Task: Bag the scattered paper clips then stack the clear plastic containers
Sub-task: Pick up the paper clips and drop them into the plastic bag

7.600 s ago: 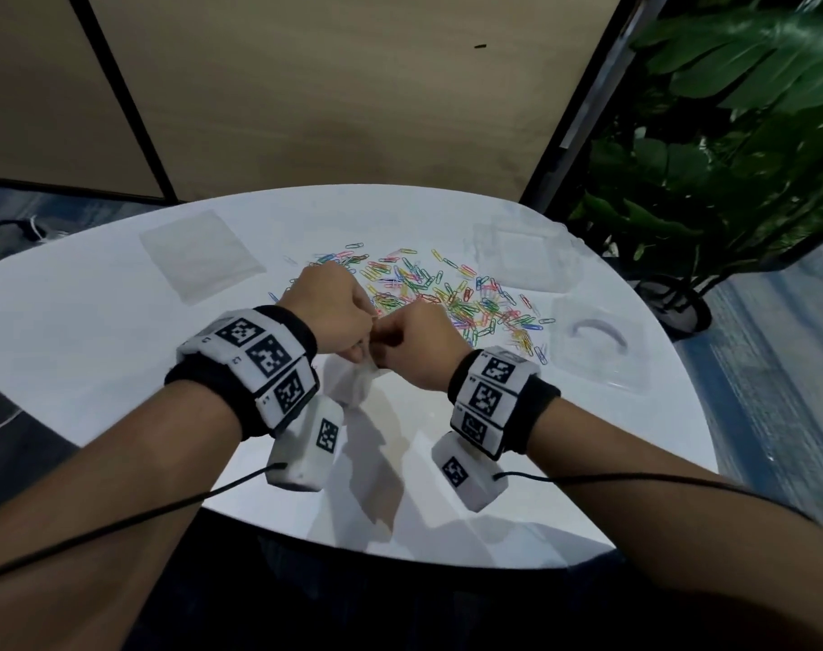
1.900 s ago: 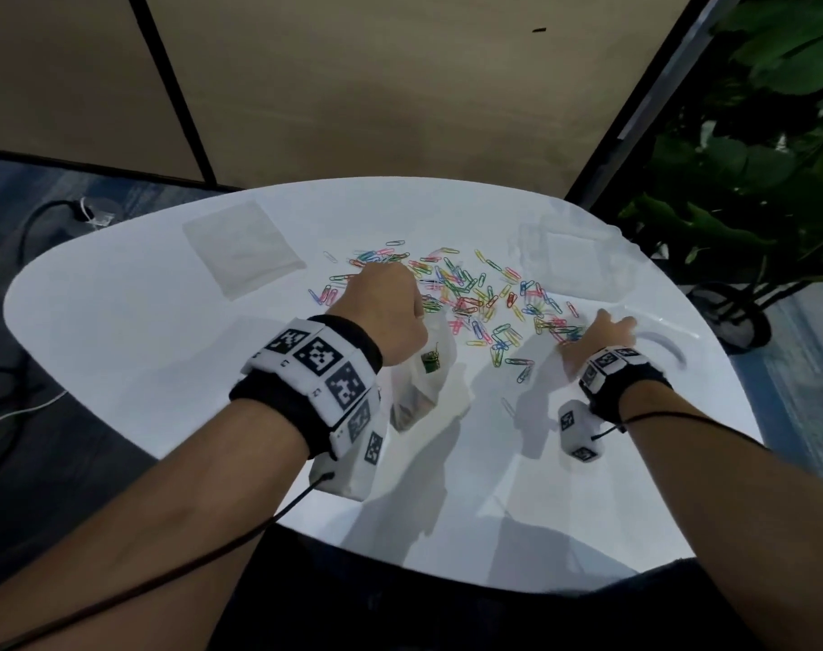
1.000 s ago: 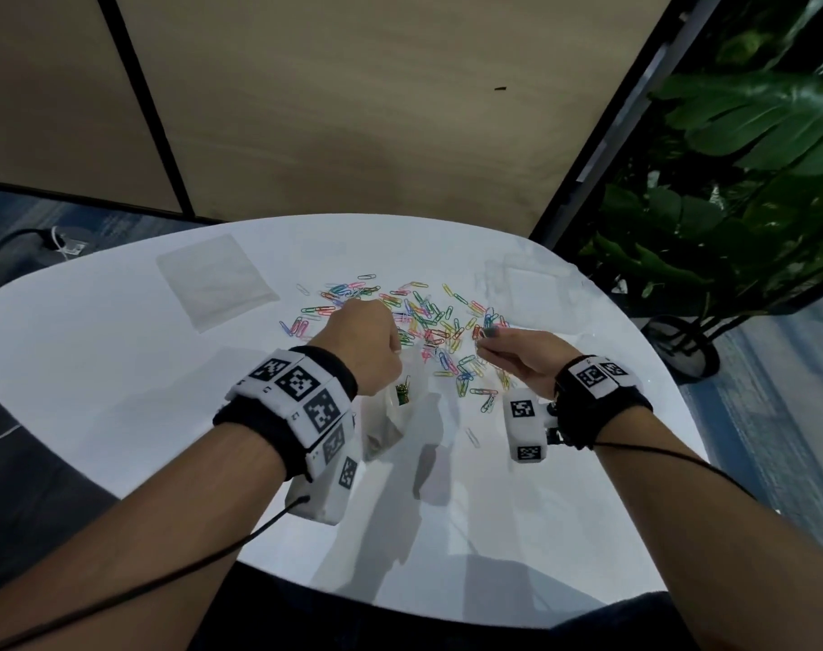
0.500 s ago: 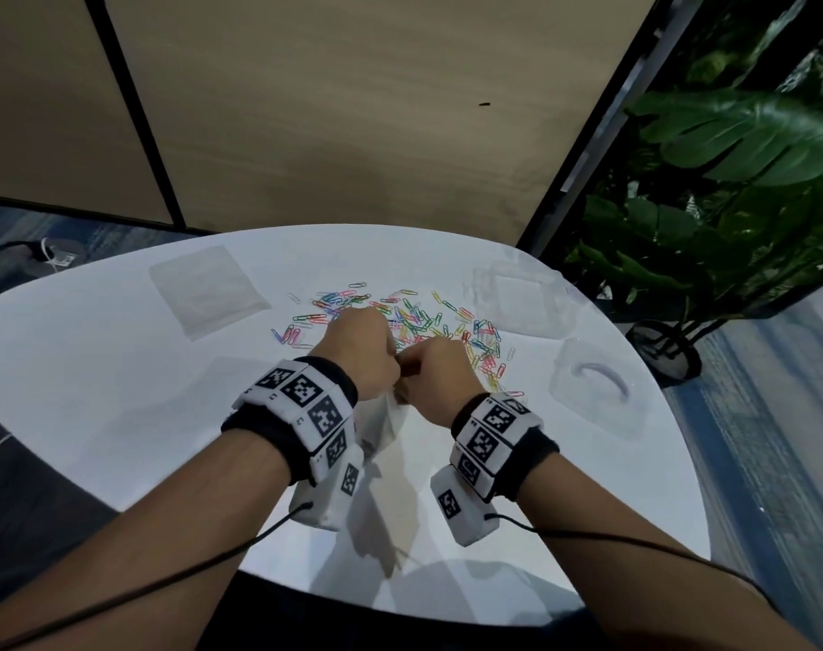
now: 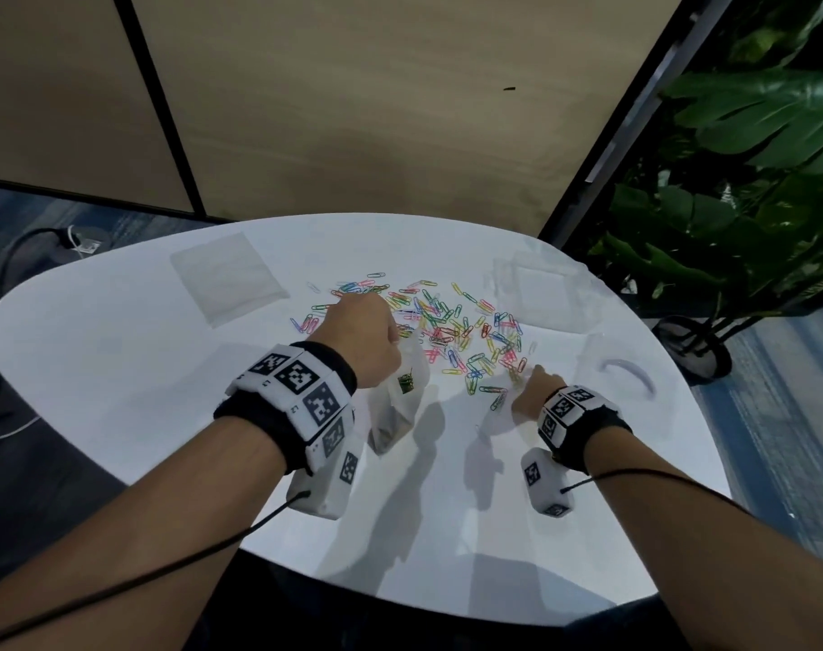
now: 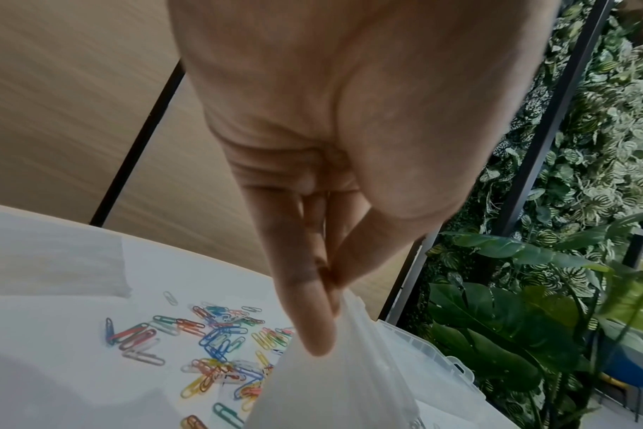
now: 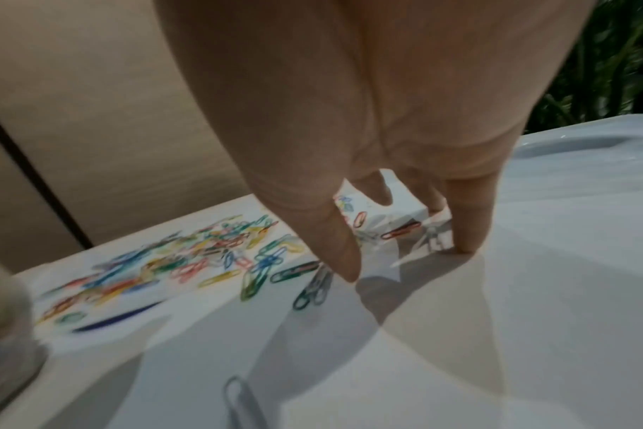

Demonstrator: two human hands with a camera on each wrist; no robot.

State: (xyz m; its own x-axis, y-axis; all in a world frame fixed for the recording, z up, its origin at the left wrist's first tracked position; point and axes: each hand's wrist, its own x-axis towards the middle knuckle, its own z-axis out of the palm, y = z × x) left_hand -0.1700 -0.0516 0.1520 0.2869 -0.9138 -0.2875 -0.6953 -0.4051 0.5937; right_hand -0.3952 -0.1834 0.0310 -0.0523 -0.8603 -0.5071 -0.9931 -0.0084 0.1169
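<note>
Colourful paper clips (image 5: 447, 326) lie scattered over the middle of the white table (image 5: 118, 368). My left hand (image 5: 362, 340) pinches the top edge of a small clear bag (image 5: 400, 401) between thumb and fingers (image 6: 312, 328); the bag (image 6: 349, 377) hangs to the table with a few clips inside. My right hand (image 5: 534, 385) reaches down at the near right edge of the clips (image 7: 261, 261), its thumb and fingers apart, fingertips (image 7: 467, 241) on the table around a few clips. It holds nothing that I can see. Two clear plastic containers (image 5: 541, 293) (image 5: 621, 368) sit at the right.
A flat pile of clear bags (image 5: 226, 279) lies at the far left of the table. One stray clip (image 7: 239, 403) lies nearer me. A wooden partition stands behind the table and leafy plants (image 5: 752, 180) crowd its right side. Cables trail from both wrists.
My right hand has left the bag's mouth and moved out right to the near edge of the clips, fingers spread. My left hand still holds the bag in the same place.
</note>
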